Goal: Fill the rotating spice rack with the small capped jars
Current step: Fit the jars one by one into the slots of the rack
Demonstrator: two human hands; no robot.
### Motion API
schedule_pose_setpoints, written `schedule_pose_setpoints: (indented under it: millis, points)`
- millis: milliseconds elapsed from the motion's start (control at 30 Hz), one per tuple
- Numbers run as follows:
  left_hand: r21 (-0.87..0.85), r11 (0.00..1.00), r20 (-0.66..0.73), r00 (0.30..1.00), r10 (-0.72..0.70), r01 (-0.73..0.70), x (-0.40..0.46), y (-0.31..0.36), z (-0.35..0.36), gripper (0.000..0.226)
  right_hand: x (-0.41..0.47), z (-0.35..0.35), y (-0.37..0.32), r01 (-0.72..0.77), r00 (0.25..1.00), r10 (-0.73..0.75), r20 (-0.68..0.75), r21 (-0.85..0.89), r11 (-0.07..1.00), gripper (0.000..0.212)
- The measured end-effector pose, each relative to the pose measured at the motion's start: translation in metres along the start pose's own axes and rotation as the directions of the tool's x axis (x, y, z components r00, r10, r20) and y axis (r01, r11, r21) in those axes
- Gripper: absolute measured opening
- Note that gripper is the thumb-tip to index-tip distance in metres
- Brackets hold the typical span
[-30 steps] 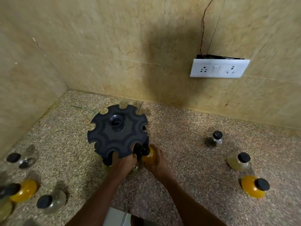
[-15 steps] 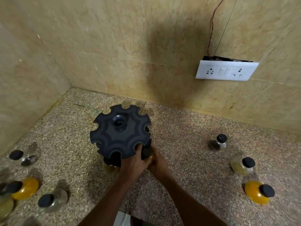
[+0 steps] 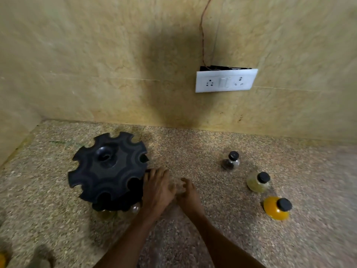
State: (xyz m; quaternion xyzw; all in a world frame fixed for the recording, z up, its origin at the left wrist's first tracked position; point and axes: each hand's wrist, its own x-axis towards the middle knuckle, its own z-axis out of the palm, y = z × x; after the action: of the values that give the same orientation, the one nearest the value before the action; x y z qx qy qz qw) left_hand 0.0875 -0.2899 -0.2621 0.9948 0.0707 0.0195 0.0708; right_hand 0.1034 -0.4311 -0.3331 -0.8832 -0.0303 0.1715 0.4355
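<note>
Bare hands hover empty beside the rack.

Left hand (image 3: 157, 192), fingers relaxed, touches the black notched plastic spice rack (image 3: 108, 171) at lower left; right hand (image 3: 188, 191), loosely curled, grasps nothing and lies nearer the orange black-capped jar (image 3: 277, 207), pale yellow-green jar (image 3: 257, 181) and dark pepper jar (image 3: 230, 161), standing upright at right.

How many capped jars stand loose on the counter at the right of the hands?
3, in a diagonal row: dark-filled jar farthest back, pale green jar in the middle, orange jar nearest. More jars sit partly hidden under the rack.
</note>
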Motion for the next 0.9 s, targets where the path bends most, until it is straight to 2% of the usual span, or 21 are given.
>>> schedule_pose_setpoints:
  millis: [100, 167, 267, 367, 433, 500, 533, 600, 633, 667, 733, 833, 900]
  points:
    - [-0.02, 0.999, 0.202, 0.979, 0.038, -0.035, 0.014, 0.042, 0.017, 0.074, -0.003, -0.039, 0.025, -0.141, 0.978, 0.146, -0.146, 0.048, 0.989, 0.045]
    - [-0.035, 0.999, 0.367, 0.93, 0.025, -0.013, 0.022, 0.065, 0.034, 0.088, -0.005, -0.064, 0.041, -0.207, 0.951, 0.222, -0.217, 0.089, 0.974, 0.041]
    - [0.031, 1.0, 0.523, 0.852, -0.013, -0.004, 0.034, 0.09, 0.055, 0.111, -0.004, -0.094, 0.058, -0.277, 0.905, 0.308, -0.293, 0.142, 0.95, 0.058]
    - [0.085, 0.996, 0.564, 0.825, -0.048, -0.001, 0.046, 0.103, 0.065, 0.131, 0.004, -0.112, 0.067, -0.252, 0.881, 0.301, -0.364, 0.178, 0.951, 0.077]
    - [0.099, 0.995, 0.587, 0.807, -0.058, -0.001, 0.049, 0.11, 0.066, 0.132, 0.013, -0.12, 0.067, -0.233, 0.87, 0.309, -0.383, 0.232, 0.944, 0.088]
    - [0.097, 0.995, 0.594, 0.801, -0.079, 0.026, 0.05, 0.112, 0.067, 0.128, 0.026, -0.126, 0.065, -0.218, 0.867, 0.298, -0.399, 0.234, 0.948, 0.098]
    - [0.058, 0.997, 0.586, 0.807, -0.081, 0.058, 0.05, 0.111, 0.069, 0.115, 0.033, -0.13, 0.064, -0.208, 0.87, 0.287, -0.402, 0.229, 0.951, 0.1]
    - [-0.091, 0.994, 0.452, 0.892, -0.019, 0.068, 0.048, 0.107, 0.074, 0.067, 0.052, -0.134, 0.061, -0.188, 0.88, 0.277, -0.385, 0.253, 0.949, 0.103]
    - [-0.104, 0.993, 0.383, 0.924, -0.014, 0.058, 0.047, 0.107, 0.076, 0.053, 0.061, -0.134, 0.062, -0.179, 0.884, 0.279, -0.376, 0.281, 0.943, 0.103]
    - [-0.075, 0.997, 0.368, 0.93, -0.005, 0.034, 0.048, 0.107, 0.075, 0.05, 0.068, -0.134, 0.061, -0.167, 0.881, 0.283, -0.379, 0.311, 0.936, 0.103]
    - [-0.007, 0.999, 0.452, 0.891, -0.037, 0.045, 0.053, 0.109, 0.069, 0.06, 0.08, -0.134, 0.06, -0.148, 0.866, 0.294, -0.404, 0.353, 0.924, 0.095]
    - [-0.025, 0.997, 0.546, 0.836, -0.05, 0.076, 0.054, 0.112, 0.07, 0.11, 0.088, -0.136, 0.061, -0.131, 0.853, 0.286, -0.438, 0.35, 0.927, 0.081]
    - [-0.023, 0.996, 0.562, 0.825, -0.055, 0.081, 0.053, 0.109, 0.068, 0.125, 0.086, -0.135, 0.058, -0.128, 0.87, 0.266, -0.416, 0.331, 0.935, 0.082]
